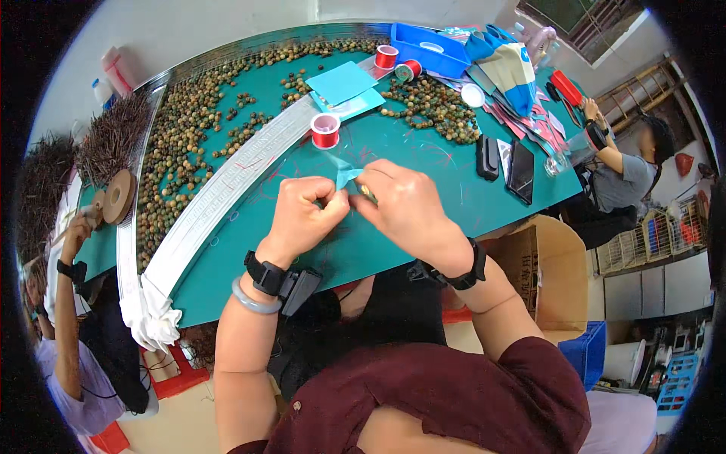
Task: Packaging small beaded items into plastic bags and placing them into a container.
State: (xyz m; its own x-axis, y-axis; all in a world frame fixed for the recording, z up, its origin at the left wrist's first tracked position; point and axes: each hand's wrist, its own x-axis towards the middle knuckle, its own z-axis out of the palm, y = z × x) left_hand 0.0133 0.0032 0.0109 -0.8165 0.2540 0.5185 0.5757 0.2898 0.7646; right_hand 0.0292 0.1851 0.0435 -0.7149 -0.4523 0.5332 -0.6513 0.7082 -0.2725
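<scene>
My left hand (pixel 302 216) is closed, its thumb and forefinger pinched at the lower left of a small turquoise piece of sheet (pixel 346 176). From the other side my right hand (pixel 404 200) closes on the same piece, knuckles up. A small yellowish-green thing (pixel 366 191) shows at my right fingers; its kind is hard to make out. The turquoise piece stands up in a crumpled peak between the hands, above the green table (pixel 423 227). Just beyond it stands a spool of red thread (pixel 325 132). Flat turquoise sheets (pixel 346 85) lie farther back.
Many brown-green beads (pixel 181 163) spread along the left, with another heap (pixel 435 110) at right. A long white patterned strip (pixel 227 185) crosses the table. A phone (pixel 520 174) and black case (pixel 488 157) lie right. Co-workers sit at left (pixel 83 386) and right (pixel 628 174).
</scene>
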